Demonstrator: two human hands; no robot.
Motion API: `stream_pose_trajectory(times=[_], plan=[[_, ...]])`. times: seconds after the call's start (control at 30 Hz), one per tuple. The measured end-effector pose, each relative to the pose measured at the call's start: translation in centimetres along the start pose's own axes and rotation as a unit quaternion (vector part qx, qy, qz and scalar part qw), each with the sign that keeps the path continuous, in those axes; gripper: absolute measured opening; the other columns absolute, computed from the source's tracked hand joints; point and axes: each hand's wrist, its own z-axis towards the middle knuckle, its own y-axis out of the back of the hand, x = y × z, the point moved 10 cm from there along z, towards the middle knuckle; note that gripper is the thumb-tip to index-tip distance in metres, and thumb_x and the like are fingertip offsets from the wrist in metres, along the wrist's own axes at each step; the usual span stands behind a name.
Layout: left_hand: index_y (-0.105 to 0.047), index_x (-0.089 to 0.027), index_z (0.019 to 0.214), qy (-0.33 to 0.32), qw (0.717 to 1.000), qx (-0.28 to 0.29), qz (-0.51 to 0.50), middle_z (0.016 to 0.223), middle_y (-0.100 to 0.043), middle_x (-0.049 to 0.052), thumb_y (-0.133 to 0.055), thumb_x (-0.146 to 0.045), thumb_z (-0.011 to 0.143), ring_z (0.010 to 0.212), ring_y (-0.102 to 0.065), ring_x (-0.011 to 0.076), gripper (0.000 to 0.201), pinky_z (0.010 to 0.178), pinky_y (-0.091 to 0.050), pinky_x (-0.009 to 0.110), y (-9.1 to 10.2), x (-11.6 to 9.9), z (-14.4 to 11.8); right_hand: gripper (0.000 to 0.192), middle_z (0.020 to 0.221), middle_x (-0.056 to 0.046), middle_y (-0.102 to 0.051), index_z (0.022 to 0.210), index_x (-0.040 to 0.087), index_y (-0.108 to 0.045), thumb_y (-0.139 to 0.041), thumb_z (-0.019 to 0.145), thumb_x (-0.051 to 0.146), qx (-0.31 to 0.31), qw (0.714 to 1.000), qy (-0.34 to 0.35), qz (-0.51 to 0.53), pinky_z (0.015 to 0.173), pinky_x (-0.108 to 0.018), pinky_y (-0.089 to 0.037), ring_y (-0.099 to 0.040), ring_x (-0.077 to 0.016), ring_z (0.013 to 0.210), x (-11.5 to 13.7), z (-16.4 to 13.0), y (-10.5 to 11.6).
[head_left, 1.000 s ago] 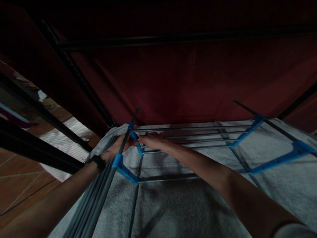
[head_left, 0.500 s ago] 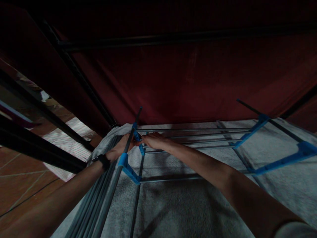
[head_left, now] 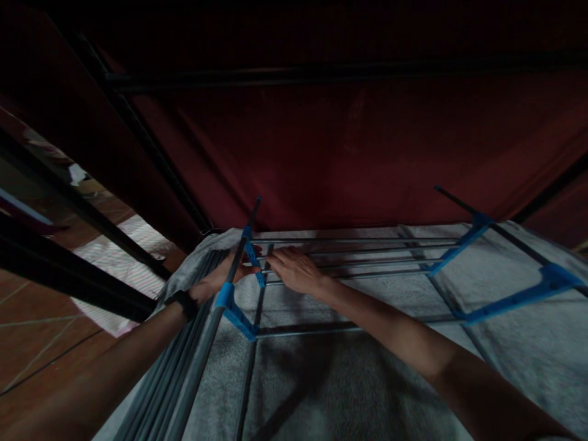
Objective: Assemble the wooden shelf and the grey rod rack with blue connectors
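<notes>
A rack of grey metal tubes joined by blue plastic brackets lies on a pale cloth. My left hand [head_left: 228,269], with a dark band at its wrist, reaches behind the left upright tube [head_left: 236,260]. Its thumb and fingers are around the far left blue bracket [head_left: 255,262], which partly hides them. My right hand [head_left: 296,269] lies over the thin crossbars [head_left: 367,264] just right of that bracket, fingers bent down on a rod end. The near left bracket [head_left: 239,315] holds another crossbar [head_left: 312,331]. Two blue brackets [head_left: 509,300] join the right side.
Several loose grey tubes [head_left: 172,367] lie in a bundle on the left of the cloth [head_left: 340,380]. A dark red panel [head_left: 331,159] with black frame bars [head_left: 275,75] stands close behind. Left are black posts [head_left: 92,285] and a tiled floor [head_left: 41,343].
My right hand has shifted slightly right, away from the bracket, and its fingers are less bunched. The left hand's thumb and fingers are spread wider around the bracket. The view has turned slightly.
</notes>
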Motion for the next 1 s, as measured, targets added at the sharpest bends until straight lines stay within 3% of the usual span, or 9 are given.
stream_pose_trajectory(times=[0.1,0.2,0.33,0.47,0.67,0.83,1.0], plan=[[-0.066,-0.017,0.100,-0.008,0.999,0.029,-0.023,0.110,-0.069,0.011,-0.079,-0.033,0.060,0.113,-0.060,0.0324,0.045,0.099,-0.046,0.043,-1.3,0.7,-0.2,0.030,0.119,-0.009,-0.062,0.125,0.019,-0.058,-0.040,0.100,0.018,0.032,0.999,-0.007,0.007,0.097,-0.036,-0.044,-0.056,-0.0211,0.107,-0.1,-3.6,-2.2],[-0.066,-0.018,0.089,0.022,0.998,0.040,-0.045,0.099,-0.071,0.010,-0.079,-0.030,0.057,0.109,-0.061,0.0336,0.037,0.100,-0.045,0.048,-2.4,2.3,-0.3,0.038,0.131,-0.013,-0.058,0.134,0.016,-0.052,-0.046,0.096,0.016,0.051,0.997,-0.056,0.009,0.100,-0.039,-0.043,-0.053,-0.0232,0.116,-2.1,-5.2,-4.5],[-0.065,-0.022,0.084,0.047,0.994,0.042,-0.092,0.092,-0.072,0.006,-0.076,-0.031,0.057,0.105,-0.063,0.0308,0.031,0.095,-0.048,0.046,-3.4,4.1,0.1,0.039,0.126,-0.014,-0.062,0.137,0.015,-0.051,-0.045,0.098,0.020,0.073,0.989,-0.128,0.013,0.100,-0.039,-0.043,-0.057,-0.0242,0.114,-5.2,-4.3,-6.5],[-0.066,-0.024,0.081,0.078,0.988,0.058,-0.122,0.083,-0.070,0.005,-0.078,-0.033,0.052,0.095,-0.065,0.0287,0.033,0.089,-0.048,0.044,-4.4,5.9,0.5,0.030,0.116,-0.010,-0.067,0.122,0.019,-0.061,-0.041,0.099,0.018,0.133,0.980,-0.146,0.033,0.088,-0.035,-0.048,-0.064,-0.0220,0.100,-6.0,-3.0,-8.1],[-0.067,-0.030,0.079,0.060,0.996,0.043,-0.044,0.077,-0.068,0.001,-0.075,-0.037,0.055,0.093,-0.064,0.0261,0.026,0.090,-0.045,0.041,-4.0,6.4,0.6,0.028,0.116,-0.009,-0.067,0.115,0.019,-0.063,-0.039,0.101,0.021,0.116,0.984,-0.123,0.059,0.084,-0.033,-0.048,-0.064,-0.0215,0.099,-5.1,-2.8,-7.7],[-0.065,-0.025,0.080,0.062,0.994,0.061,-0.063,0.080,-0.069,0.002,-0.075,-0.037,0.058,0.094,-0.064,0.0243,0.027,0.091,-0.045,0.038,-4.3,5.4,0.1,0.026,0.115,-0.009,-0.067,0.115,0.019,-0.063,-0.041,0.101,0.022,0.108,0.986,-0.111,0.068,0.085,-0.032,-0.048,-0.064,-0.0207,0.101,-5.2,-2.8,-7.6],[-0.066,-0.029,0.079,0.064,0.994,0.051,-0.077,0.081,-0.070,0.000,-0.075,-0.039,0.057,0.091,-0.065,0.0249,0.026,0.091,-0.045,0.040,-4.1,4.2,-0.6,0.025,0.117,-0.009,-0.068,0.116,0.021,-0.063,-0.042,0.102,0.025,0.126,0.982,-0.115,0.076,0.085,-0.032,-0.048,-0.064,-0.0205,0.103,-5.2,-2.7,-7.7]])
